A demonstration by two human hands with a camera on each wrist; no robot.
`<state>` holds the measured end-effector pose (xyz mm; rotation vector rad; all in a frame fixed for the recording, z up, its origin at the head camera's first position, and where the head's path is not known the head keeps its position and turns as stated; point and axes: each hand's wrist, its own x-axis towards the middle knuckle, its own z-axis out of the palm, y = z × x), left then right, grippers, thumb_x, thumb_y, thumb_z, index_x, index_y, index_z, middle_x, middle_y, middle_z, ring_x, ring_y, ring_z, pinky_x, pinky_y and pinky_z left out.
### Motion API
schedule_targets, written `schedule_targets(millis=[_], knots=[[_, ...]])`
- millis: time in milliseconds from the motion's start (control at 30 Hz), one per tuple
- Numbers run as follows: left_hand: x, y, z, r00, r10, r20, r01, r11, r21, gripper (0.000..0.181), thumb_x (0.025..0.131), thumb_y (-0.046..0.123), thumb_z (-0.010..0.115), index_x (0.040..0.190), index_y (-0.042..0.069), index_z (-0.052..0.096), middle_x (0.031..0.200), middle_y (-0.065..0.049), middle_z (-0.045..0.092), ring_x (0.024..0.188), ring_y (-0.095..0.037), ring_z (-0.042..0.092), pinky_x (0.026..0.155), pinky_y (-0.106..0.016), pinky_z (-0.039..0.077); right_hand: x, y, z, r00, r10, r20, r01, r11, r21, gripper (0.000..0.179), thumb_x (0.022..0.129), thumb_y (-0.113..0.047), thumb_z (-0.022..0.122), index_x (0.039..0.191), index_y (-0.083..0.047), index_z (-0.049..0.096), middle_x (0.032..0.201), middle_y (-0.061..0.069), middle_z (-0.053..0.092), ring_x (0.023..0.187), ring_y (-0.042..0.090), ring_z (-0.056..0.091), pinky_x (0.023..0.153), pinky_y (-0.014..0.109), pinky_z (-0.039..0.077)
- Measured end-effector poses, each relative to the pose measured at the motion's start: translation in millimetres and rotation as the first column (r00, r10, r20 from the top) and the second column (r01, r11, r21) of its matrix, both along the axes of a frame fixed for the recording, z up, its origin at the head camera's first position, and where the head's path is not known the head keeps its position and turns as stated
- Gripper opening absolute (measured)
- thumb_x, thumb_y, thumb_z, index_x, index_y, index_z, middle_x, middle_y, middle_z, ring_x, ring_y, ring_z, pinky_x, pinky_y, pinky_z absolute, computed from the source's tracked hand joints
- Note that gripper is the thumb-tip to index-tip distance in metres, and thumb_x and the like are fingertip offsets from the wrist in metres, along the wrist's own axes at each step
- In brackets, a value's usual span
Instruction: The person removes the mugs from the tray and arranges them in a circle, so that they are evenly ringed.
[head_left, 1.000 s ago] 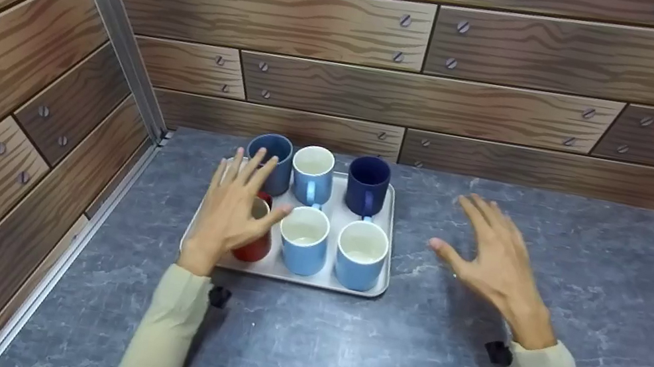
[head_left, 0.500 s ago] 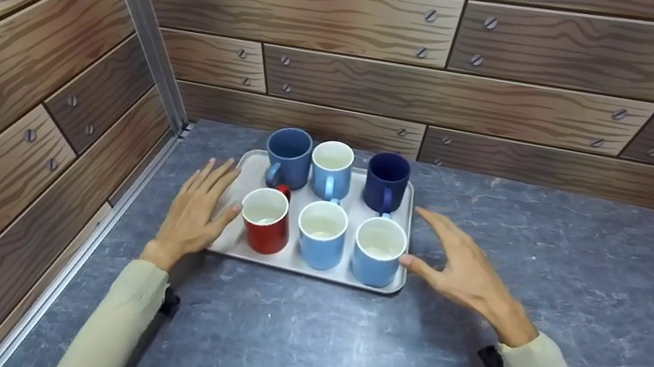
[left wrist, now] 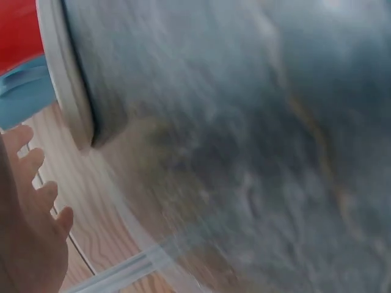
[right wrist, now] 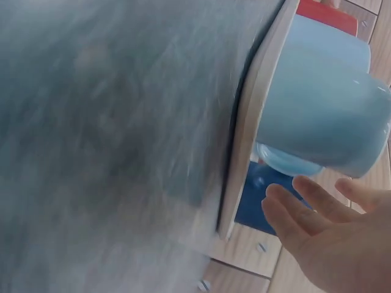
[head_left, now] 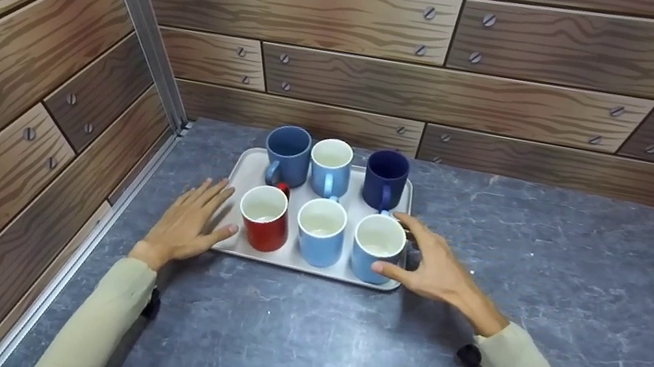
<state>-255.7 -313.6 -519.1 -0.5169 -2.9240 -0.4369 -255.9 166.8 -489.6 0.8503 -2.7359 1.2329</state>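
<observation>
Three mugs stand in front on a light grey tray (head_left: pixel 312 267): a red mug (head_left: pixel 266 230) at left, a light blue mug (head_left: pixel 319 246) in the middle and another light blue mug (head_left: pixel 363 264) at right. My right hand (head_left: pixel 436 271) reaches round the right mug, thumb overlapping its front and fingers behind it near the handle. In the right wrist view, those fingers (right wrist: pixel 311 210) are loosely bent close beside this mug (right wrist: pixel 317 113). My left hand (head_left: pixel 181 226) is spread beside the tray's left edge, thumb pointing toward the red mug.
Behind them on the tray stand a grey-blue mug (head_left: pixel 290 160), a light blue mug (head_left: pixel 330 167) and a dark blue mug (head_left: pixel 382 183). The tray lies on a dark marbled table (head_left: pixel 297 353). Wood-patterned walls (head_left: pixel 356 20) rise at the back and left.
My left hand has moved left and down from over the red mug to the tray's left side. My right hand has come leftward from the open table to the front right mug.
</observation>
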Motion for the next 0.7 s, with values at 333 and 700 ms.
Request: schedule_targets(millis=[333, 700], knots=[[-6.8, -2.3, -8.8, 0.990, 0.031, 0.139, -0.017, 0.995, -0.100, 0.107, 0.093, 0.077, 0.058, 0.170, 0.009, 0.028, 0.179, -0.012, 0.022, 0.165, -0.039, 0.019, 0.132, -0.063, 0.021, -5.0, -13.8, -9.1, 0.991, 0.035, 0.126, -0.006, 0.974, -0.228, 0.091, 0.077, -0.023, 0.098, 0.153, -0.005, 0.052, 0.134, 0.017, 0.069, 0.118, 0.036, 0.071, 0.104, 0.049, 0.059], [-5.6, -6.1, -9.6, 0.988, 0.013, 0.154, 0.006, 0.993, -0.119, 0.116, 0.090, 0.079, 0.060, 0.170, 0.004, 0.023, 0.179, -0.015, 0.020, 0.165, -0.039, 0.019, 0.133, -0.060, 0.021, -3.0, -17.1, -5.3, 0.992, -0.010, 0.127, 0.043, 0.965, -0.259, 0.085, 0.072, -0.020, 0.101, 0.145, -0.006, 0.061, 0.127, 0.016, 0.073, 0.108, 0.037, 0.075, 0.091, 0.034, 0.062]])
